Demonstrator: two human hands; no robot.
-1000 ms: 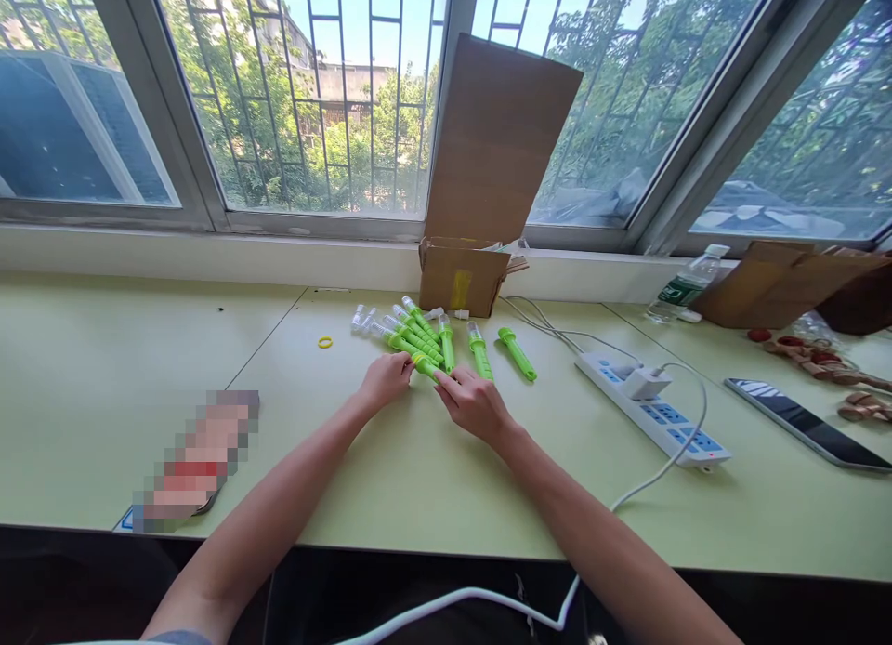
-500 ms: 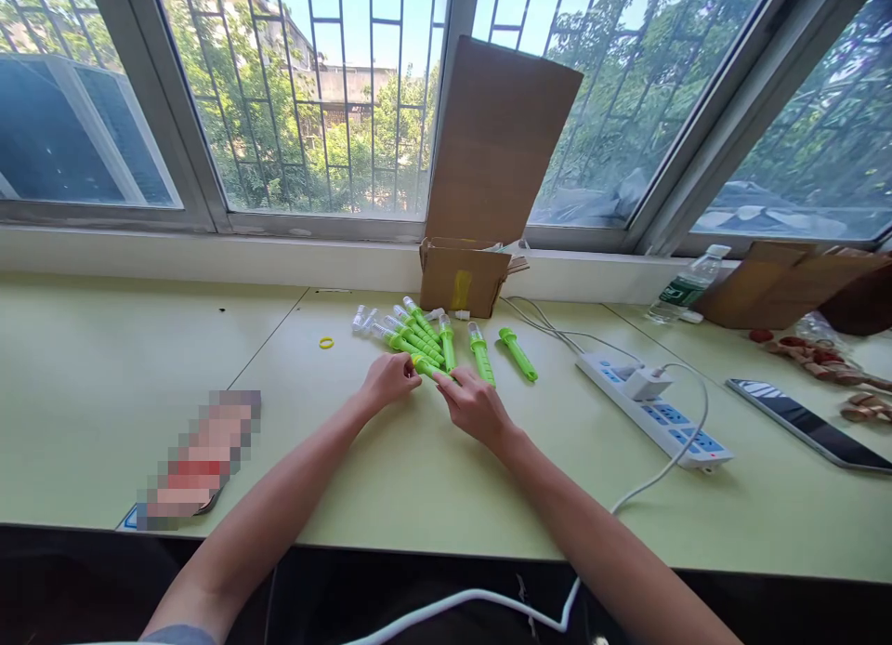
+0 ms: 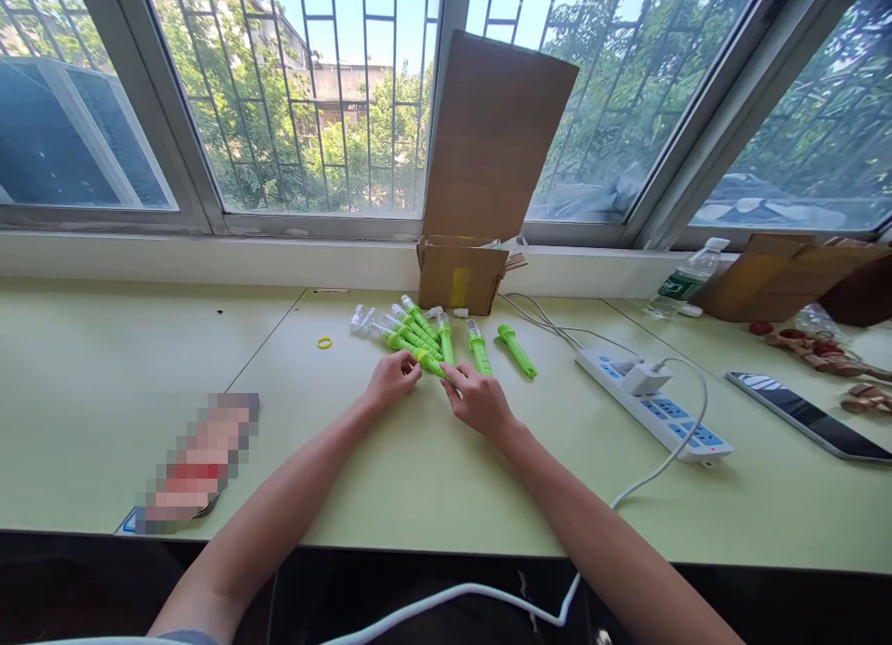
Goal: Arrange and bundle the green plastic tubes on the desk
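Green plastic tube [image 3: 433,364], centre, just near of its fellows. The right hand [image 3: 478,399] pinches its right end; the left hand [image 3: 396,377], fingers drawn narrow, meets its yellow-banded left end, though from where I stand I cannot tell whether it grips. Apparently finished: several clear-capped tubes [image 3: 478,349], lying beyond on the surface [image 3: 418,487]. Apparently remaining: the held tube, no clear cap visible; one uncapped tube [image 3: 517,352], right; loose clear caps [image 3: 358,317] and one yellow ring [image 3: 324,343], left, unfitted.
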